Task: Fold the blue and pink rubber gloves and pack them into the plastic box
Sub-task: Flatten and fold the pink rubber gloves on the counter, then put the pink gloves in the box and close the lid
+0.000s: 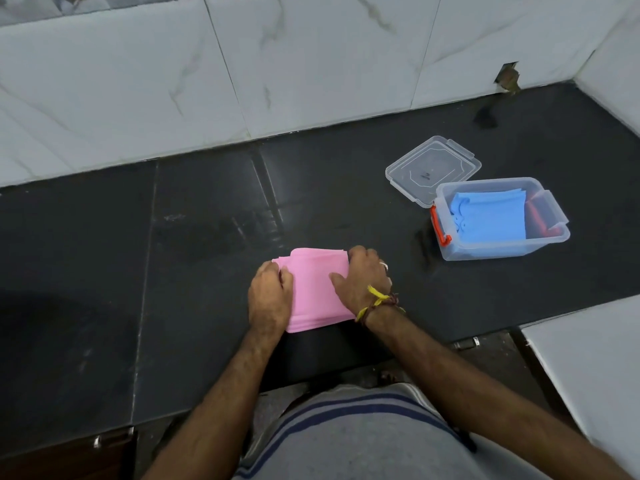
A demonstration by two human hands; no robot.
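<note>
A folded stack of pink rubber gloves [315, 289] lies on the dark countertop near its front edge. My left hand [270, 296] grips the stack's left side, thumb on top. My right hand [363, 278] holds its right side, fingers curled over the far corner. To the right stands the clear plastic box [498, 249] with an orange latch, open. Folded blue gloves [491, 218] lie inside it.
The box's clear lid [433, 168] lies flat just behind the box. A white marble-tiled wall [242, 71] runs along the back of the black counter [173, 254]. A white surface [588, 368] sits at the lower right. A broken hole [507, 77] shows in the wall tile.
</note>
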